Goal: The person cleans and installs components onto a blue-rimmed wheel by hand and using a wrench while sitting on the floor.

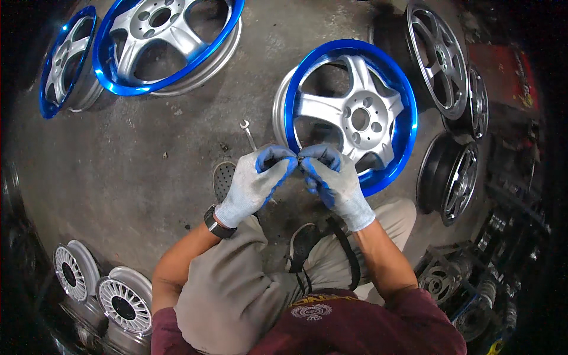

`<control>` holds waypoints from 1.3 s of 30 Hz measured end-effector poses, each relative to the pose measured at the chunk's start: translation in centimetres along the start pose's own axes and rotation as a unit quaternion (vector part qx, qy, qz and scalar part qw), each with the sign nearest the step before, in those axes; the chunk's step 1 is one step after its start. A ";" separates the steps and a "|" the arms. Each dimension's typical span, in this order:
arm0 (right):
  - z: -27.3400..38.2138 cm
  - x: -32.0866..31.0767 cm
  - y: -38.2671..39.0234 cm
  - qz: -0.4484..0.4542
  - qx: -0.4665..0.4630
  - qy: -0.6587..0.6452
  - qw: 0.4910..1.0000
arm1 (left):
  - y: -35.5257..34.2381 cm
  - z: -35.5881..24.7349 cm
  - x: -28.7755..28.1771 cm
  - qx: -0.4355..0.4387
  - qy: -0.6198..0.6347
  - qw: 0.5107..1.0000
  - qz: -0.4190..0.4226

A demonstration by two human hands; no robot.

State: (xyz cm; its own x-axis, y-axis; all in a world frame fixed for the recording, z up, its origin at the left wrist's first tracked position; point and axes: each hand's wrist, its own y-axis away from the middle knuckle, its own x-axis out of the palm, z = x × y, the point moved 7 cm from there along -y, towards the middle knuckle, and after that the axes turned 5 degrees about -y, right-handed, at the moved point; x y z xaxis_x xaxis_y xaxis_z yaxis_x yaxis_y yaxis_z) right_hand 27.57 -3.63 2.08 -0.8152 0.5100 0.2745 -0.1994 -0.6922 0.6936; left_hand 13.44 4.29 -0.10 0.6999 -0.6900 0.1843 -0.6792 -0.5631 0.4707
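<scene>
a maroon shirt [361, 325] with a pale round emblem fills the lower edge, closest to the camera, above beige trousers [231, 290] on bent legs. the hands meet in front of the knees in grey-white gloves with blue fingers: the left hand [251, 183] and the right hand [337, 183] are drawn narrow, fingertips nearly together, pinching a small dark piece [299, 158] too tiny to identify. a dark watch [218, 223] circles the left wrist. just beyond the right hand, and partly behind it, a silver five-spoke wheel [370, 112] with a shiny blue lip lies face up. a wrench [248, 133] lies on the grey floor [171, 171] just past the left hand, near a perforated shoe [223, 176]; a second shoe [303, 241] shows between the legs. farther out, two more blue-lipped wheels, a large one [142, 44] and a narrow-looking one [59, 68], sit at upper left. at right are a silver wheel [445, 56] and a dark-barrelled wheel [436, 174]; at lower left, two mesh-spoked wheels [106, 290].
</scene>
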 end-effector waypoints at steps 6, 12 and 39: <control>-0.7 -0.1 -0.5 0.029 0.015 -0.046 0.998 | -0.3 0.3 0.1 0.004 0.011 1.000 0.013; 0.5 0.2 0.1 0.018 -0.023 0.103 0.994 | -0.4 1.3 0.5 -0.011 0.078 0.996 0.036; 1.5 -2.3 -6.7 0.012 -0.097 0.634 0.768 | -4.5 9.4 1.6 0.012 -0.121 0.993 0.013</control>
State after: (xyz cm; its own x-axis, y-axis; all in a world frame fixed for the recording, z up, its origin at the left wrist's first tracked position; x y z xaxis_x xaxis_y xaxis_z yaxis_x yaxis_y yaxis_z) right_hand 31.64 0.62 -2.22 -0.6699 -0.3254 -0.6673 -0.1529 -0.8191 0.5529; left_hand 15.56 1.50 -10.02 0.6106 -0.7918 -0.0172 -0.7032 -0.5520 0.4480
